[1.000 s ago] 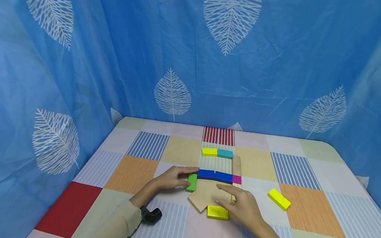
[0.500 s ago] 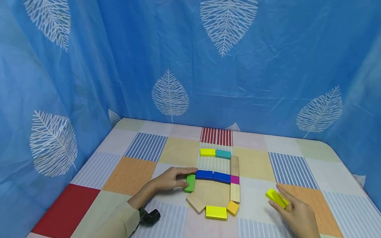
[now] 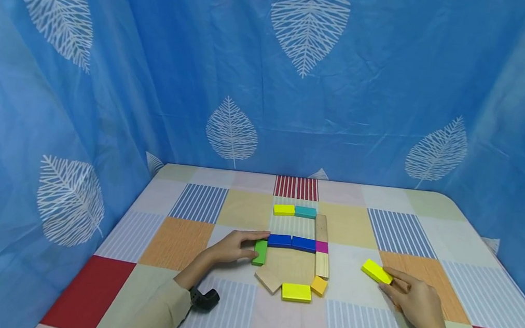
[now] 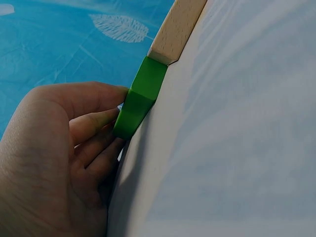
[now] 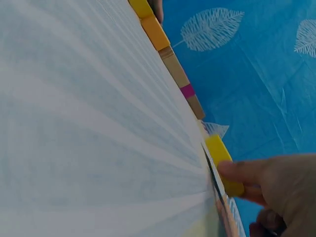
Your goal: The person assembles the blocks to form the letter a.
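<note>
My left hand (image 3: 232,246) holds a green block (image 3: 260,253) at the left side of a block arrangement. In the left wrist view, the thumb and fingertips meet the green block (image 4: 140,96), which adjoins a plain wooden block (image 4: 177,29). Off to the right, my right hand (image 3: 419,303) pinches a yellow block (image 3: 377,271) by its near end. The right wrist view shows the thumb on one face of that yellow block (image 5: 222,165), close to the cloth; the other fingers are partly hidden.
Two blue blocks (image 3: 279,240), a magenta block (image 3: 322,247), wooden pieces (image 3: 322,265), an orange block (image 3: 319,286) and a yellow block (image 3: 296,292) surround a flat wooden board (image 3: 288,265). Farther back lie another yellow block (image 3: 284,210) and a teal one (image 3: 305,212). Blue curtains border the table.
My right hand has left the arrangement, moved right and taken hold of the loose yellow block, uncovering the orange block. The left hand keeps its place at the green block.
</note>
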Demonstrator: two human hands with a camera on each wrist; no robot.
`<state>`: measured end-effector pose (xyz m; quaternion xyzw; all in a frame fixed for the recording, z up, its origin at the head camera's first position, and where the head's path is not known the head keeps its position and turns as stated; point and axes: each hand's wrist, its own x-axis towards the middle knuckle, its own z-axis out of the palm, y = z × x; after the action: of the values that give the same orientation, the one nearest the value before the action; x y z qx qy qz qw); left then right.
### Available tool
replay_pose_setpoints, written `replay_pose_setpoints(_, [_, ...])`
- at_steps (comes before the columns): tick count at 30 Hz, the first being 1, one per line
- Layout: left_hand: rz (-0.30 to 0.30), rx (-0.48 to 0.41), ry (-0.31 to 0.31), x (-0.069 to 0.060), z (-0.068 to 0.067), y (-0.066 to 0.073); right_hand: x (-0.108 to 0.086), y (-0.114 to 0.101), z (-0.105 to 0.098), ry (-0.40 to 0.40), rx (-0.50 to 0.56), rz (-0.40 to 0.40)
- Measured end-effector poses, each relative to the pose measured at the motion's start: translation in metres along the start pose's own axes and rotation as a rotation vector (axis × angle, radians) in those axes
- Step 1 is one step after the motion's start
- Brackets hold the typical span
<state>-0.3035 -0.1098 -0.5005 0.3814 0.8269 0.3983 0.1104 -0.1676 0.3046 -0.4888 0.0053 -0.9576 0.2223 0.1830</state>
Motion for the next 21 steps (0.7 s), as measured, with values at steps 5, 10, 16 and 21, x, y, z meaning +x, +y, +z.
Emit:
replay_pose_setpoints(5, [-0.002, 0.001, -0.001, -0.002, -0.001, 0.0, -0.002, -0.016, 0.004, -0.133, 0.162, -0.025])
replay_pose_setpoints(10, [0.009, -0.002, 0.005, -0.003, -0.003, -0.001, -0.004, -0.027, 0.012, -0.262, 0.246, 0.005])
replay_pose_setpoints(16, [-0.007, 0.0, 0.007, -0.005, -0.004, -0.002, -0.005, -0.031, 0.022, -0.248, 0.266, -0.038])
replay_pose_setpoints(21, [-0.011, 0.004, 0.002, -0.006, -0.004, -0.002, -0.006, -0.035, 0.027, -0.212, 0.285, -0.115])
